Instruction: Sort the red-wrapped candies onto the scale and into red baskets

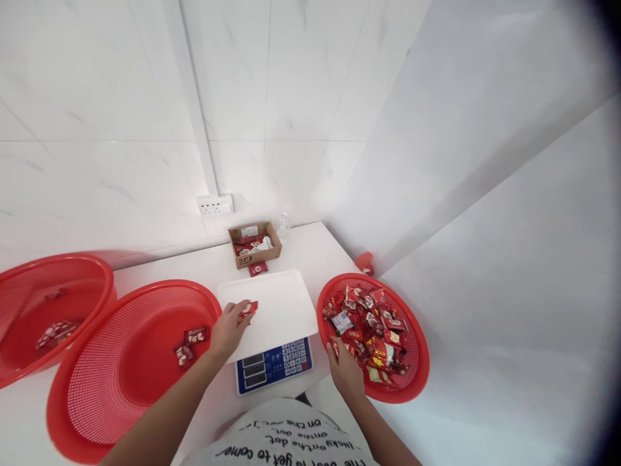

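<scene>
My left hand (231,329) is closed on a small red wrapped packet (249,309), held over the white tray (276,304) of a scale. My right hand (345,369) is at the near left rim of a red basket (421,349), its fingers closed around a small red packet (336,349). Many red snack packets (373,323) fill that basket, with a white-and-green one (342,321) among them. Below the tray shows the scale's blue panel (275,366) with keys and dark displays.
A second red basket (77,395) on the left holds a few dark red packets (196,335). Beyond it stands another red basket (97,265). Behind the scale are a cardboard box (259,259) of packets, one loose packet (258,268) and a clear plastic item (284,224) near the wall socket (215,205).
</scene>
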Motion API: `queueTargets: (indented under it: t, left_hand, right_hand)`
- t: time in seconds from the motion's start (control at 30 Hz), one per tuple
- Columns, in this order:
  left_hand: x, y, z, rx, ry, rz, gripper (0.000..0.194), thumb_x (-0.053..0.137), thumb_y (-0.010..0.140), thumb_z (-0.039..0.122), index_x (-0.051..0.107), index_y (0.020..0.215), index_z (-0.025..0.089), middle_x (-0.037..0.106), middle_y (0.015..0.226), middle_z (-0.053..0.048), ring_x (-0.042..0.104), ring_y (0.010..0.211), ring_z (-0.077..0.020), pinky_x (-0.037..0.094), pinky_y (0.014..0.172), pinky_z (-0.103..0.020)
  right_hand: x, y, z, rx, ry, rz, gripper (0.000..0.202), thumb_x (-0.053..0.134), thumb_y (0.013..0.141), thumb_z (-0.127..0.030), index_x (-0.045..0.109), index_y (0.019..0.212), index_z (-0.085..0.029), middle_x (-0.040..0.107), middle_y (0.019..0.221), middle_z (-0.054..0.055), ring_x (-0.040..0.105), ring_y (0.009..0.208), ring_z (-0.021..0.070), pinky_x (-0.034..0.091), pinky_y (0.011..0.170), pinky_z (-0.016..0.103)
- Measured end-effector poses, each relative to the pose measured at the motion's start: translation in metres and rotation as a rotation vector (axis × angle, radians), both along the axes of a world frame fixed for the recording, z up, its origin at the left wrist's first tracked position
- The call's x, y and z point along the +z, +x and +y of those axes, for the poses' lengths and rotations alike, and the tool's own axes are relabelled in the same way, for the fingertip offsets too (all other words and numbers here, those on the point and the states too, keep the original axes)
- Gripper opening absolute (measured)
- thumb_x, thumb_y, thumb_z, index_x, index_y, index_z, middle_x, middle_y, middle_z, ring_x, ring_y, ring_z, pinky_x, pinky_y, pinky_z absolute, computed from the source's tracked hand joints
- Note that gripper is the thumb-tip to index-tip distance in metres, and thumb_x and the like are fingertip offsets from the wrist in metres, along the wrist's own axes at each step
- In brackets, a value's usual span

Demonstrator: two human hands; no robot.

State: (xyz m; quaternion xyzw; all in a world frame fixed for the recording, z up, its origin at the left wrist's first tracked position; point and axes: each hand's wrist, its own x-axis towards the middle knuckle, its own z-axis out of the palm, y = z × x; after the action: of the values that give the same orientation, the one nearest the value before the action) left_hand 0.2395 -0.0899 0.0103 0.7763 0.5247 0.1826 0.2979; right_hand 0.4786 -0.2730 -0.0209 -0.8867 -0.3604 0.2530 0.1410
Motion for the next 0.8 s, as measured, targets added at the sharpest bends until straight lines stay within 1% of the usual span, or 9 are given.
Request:
queueTargets:
  t: [0.1, 0.17, 0.27, 0.33, 0.4, 0.5, 0.6, 0.7, 0.8]
  left_hand:
    - [0.004, -0.045, -0.004, 0.170, -0.006, 0.037, 0.039, 0.039, 0.085, 0.045, 0.056, 0.113, 0.024, 0.056, 0.106, -0.006, 0.059, 0.095, -0.0228, 0.047, 0.073, -0.032]
    - [0.002, -0.071, -0.007, 0.260, -0.067, 0.101, 0.043, 0.036, 0.085, 0.048, 0.055, 0.114, 0.024, 0.056, 0.110, -0.008, 0.060, 0.092, -0.0247, 0.049, 0.067, -0.034]
    - [-0.006, -0.097, -0.014, 0.324, -0.141, 0.185, 0.049, 0.036, 0.083, 0.049, 0.051, 0.119, 0.019, 0.055, 0.113, -0.013, 0.059, 0.094, -0.0277, 0.049, 0.066, -0.036]
    - [-0.011, -0.102, -0.022, 0.328, -0.140, 0.218, 0.052, 0.037, 0.083, 0.048, 0.047, 0.124, 0.017, 0.052, 0.118, -0.015, 0.054, 0.105, -0.0305, 0.048, 0.076, -0.040]
    - [-0.013, -0.097, -0.031, 0.286, -0.110, 0.216, 0.054, 0.037, 0.083, 0.048, 0.043, 0.127, 0.017, 0.048, 0.126, -0.016, 0.045, 0.117, -0.0316, 0.042, 0.087, -0.045]
    - [-0.019, -0.081, -0.045, 0.125, -0.050, 0.149, 0.057, 0.040, 0.083, 0.046, 0.037, 0.131, 0.015, 0.042, 0.134, -0.015, 0.035, 0.127, -0.0286, 0.032, 0.101, -0.046]
    - [-0.031, -0.071, -0.056, -0.008, -0.047, 0.088, 0.058, 0.044, 0.082, 0.036, 0.032, 0.135, 0.015, 0.035, 0.140, -0.015, 0.030, 0.131, -0.0253, 0.028, 0.105, -0.041]
    - [-0.045, -0.076, -0.062, -0.027, -0.080, 0.060, 0.054, 0.039, 0.084, 0.026, 0.030, 0.137, 0.018, 0.031, 0.143, -0.013, 0.024, 0.134, -0.0246, 0.028, 0.105, -0.043]
    - [-0.053, -0.091, -0.068, -0.041, -0.117, 0.050, 0.053, 0.036, 0.086, 0.024, 0.029, 0.138, 0.020, 0.027, 0.146, -0.012, 0.017, 0.136, -0.0248, 0.026, 0.106, -0.044]
  right_hand:
    - [-0.001, 0.002, 0.000, -0.014, 0.008, 0.027, 0.047, 0.025, 0.089, -0.046, 0.045, 0.124, -0.022, 0.055, 0.125, 0.007, 0.054, 0.109, 0.0220, 0.040, 0.088, 0.033]
    - [-0.001, 0.003, 0.000, -0.023, 0.036, 0.060, 0.047, 0.027, 0.088, -0.045, 0.047, 0.122, -0.021, 0.055, 0.124, 0.007, 0.054, 0.110, 0.0216, 0.040, 0.090, 0.032]
    - [0.004, 0.004, 0.003, -0.061, 0.147, 0.089, 0.045, 0.029, 0.086, -0.043, 0.051, 0.116, -0.019, 0.058, 0.120, 0.008, 0.054, 0.110, 0.0207, 0.040, 0.092, 0.031]
    - [0.009, 0.001, 0.009, -0.075, 0.264, 0.082, 0.045, 0.030, 0.085, -0.043, 0.053, 0.114, -0.017, 0.058, 0.120, 0.009, 0.053, 0.111, 0.0211, 0.039, 0.094, 0.032]
    - [0.016, -0.006, 0.019, -0.065, 0.361, 0.092, 0.046, 0.031, 0.084, -0.044, 0.054, 0.113, -0.016, 0.059, 0.119, 0.010, 0.052, 0.111, 0.0218, 0.040, 0.094, 0.032]
    - [0.025, -0.024, 0.041, -0.040, 0.417, 0.173, 0.048, 0.037, 0.081, -0.045, 0.053, 0.116, -0.015, 0.061, 0.115, 0.010, 0.056, 0.105, 0.0222, 0.044, 0.088, 0.032]
    - [0.030, -0.043, 0.064, 0.008, 0.421, 0.411, 0.060, 0.048, 0.077, -0.040, 0.039, 0.130, -0.015, 0.063, 0.110, 0.008, 0.061, 0.094, 0.0198, 0.048, 0.082, 0.031]
    - [0.029, -0.056, 0.076, 0.035, 0.467, 0.679, 0.075, 0.058, 0.072, -0.036, 0.027, 0.138, -0.019, 0.060, 0.116, 0.008, 0.061, 0.094, 0.0170, 0.046, 0.085, 0.032]
    - [0.025, -0.055, 0.077, 0.014, 0.521, 0.782, 0.073, 0.062, 0.070, -0.035, 0.031, 0.135, -0.022, 0.051, 0.127, 0.013, 0.059, 0.099, 0.0179, 0.044, 0.089, 0.035]
